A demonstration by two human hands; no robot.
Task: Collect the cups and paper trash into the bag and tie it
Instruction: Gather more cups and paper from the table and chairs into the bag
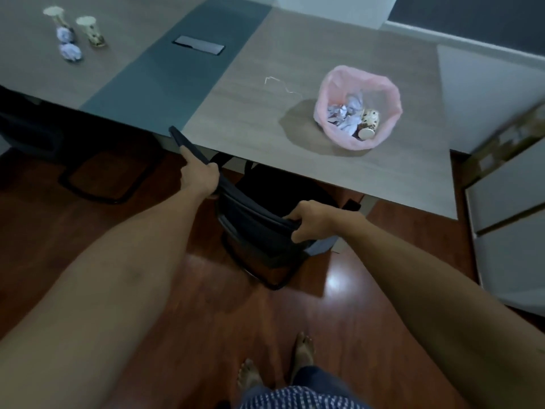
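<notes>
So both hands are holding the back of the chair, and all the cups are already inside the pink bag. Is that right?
Not quite. Both hands, left hand and right hand, do hold the chair, but the head view shows two cups standing on the table's far left, outside the pink bag.

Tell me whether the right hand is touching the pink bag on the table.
Apart. The head view shows the right hand gripping the chair back below the table edge, with bare table between it and the pink bag.

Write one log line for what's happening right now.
hands: left and right grip chair | bag: open on table | left out: two cups, two paper balls
</notes>
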